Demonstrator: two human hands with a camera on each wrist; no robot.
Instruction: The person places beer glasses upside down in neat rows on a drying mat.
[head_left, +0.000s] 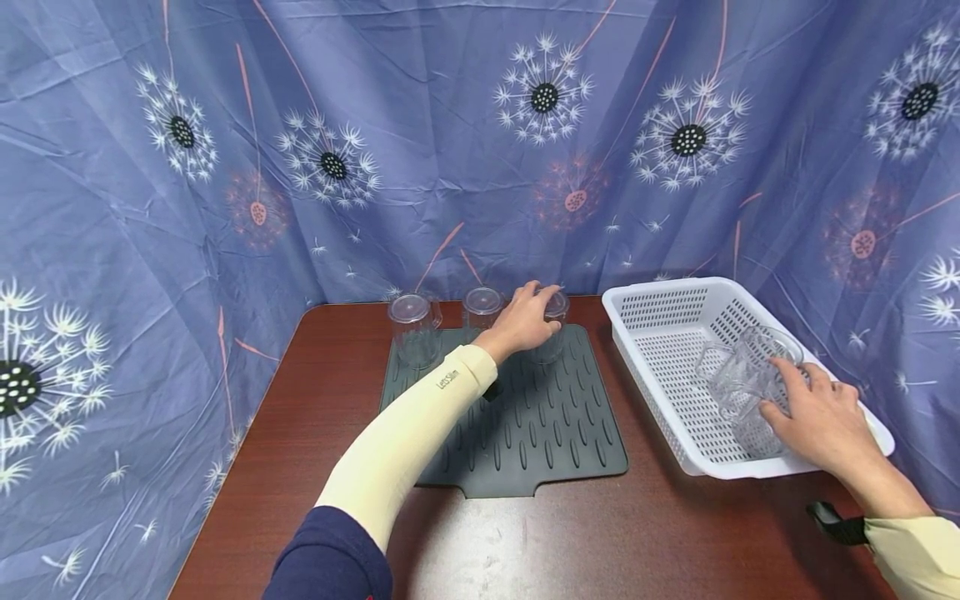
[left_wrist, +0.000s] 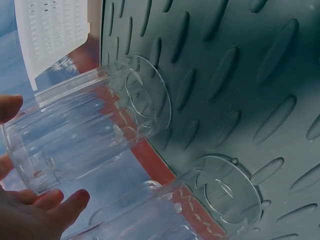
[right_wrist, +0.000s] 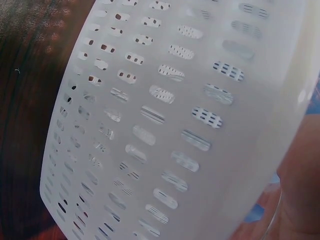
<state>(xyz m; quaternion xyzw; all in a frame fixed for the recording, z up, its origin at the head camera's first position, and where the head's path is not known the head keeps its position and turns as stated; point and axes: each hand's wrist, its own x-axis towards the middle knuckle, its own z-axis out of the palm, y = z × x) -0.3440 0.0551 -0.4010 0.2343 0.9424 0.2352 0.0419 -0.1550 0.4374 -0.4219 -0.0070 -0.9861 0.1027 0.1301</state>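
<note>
Upturned clear glass mugs stand along the back of a dark grey drying mat: the left one [head_left: 416, 333], the middle one [head_left: 482, 304] and the right one [head_left: 553, 337]. My left hand [head_left: 522, 321] is at the right mug, its thumb and fingers spread about the upper end. In the left wrist view that mug [left_wrist: 85, 130] stands on the mat with the fingers loosely around its end. My right hand [head_left: 821, 417] reaches into the white basket and grips a clear glass mug [head_left: 753, 429]. Another glass mug [head_left: 738, 367] lies beside it. The basket wall mostly hides the right-hand grip in the right wrist view.
The white perforated basket [head_left: 648, 392] stands on the right of the brown table [head_left: 300, 450]. The ridged drying mat [head_left: 517, 442] lies in the middle. A blue dandelion-print curtain [head_left: 450, 150] hangs behind and at both sides.
</note>
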